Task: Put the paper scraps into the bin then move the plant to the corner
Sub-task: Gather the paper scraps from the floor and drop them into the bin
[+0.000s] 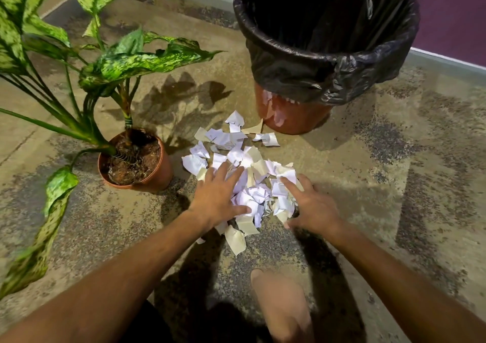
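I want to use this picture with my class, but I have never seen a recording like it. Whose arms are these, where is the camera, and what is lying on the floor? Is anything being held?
There is no machine here. A person wears a wide-angle camera on the head, so you look forward and down along their own two bare arms. The left hand and the right hand both rest with fingers spread on a pile of torn paper scraps lying on the mottled floor. The hands seem to be gathering the pile; nothing is lifted or gripped yet. Behind the scraps stands a bin, reddish brown with a black bag lining it and folded over its rim. To the left is a potted plant with speckled green leaves. At the bottom edge, the blurry shape is probably the person's knee.
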